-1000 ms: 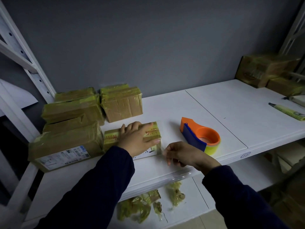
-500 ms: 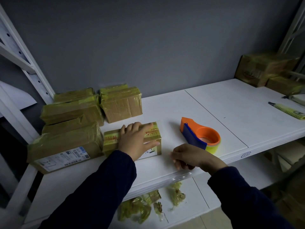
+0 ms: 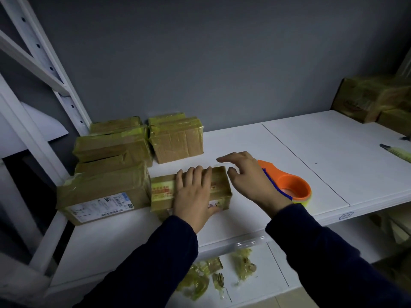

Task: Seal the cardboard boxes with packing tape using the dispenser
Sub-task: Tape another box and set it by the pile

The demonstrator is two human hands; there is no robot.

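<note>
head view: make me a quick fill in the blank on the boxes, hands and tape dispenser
The left hand rests flat on the small tape-wrapped cardboard box; the right hand holds ____.
The plastic tape dispenser on the white shelf is blue and ____.
It lies to the ____ of that box.
Missing words: nothing; orange; right.
</note>
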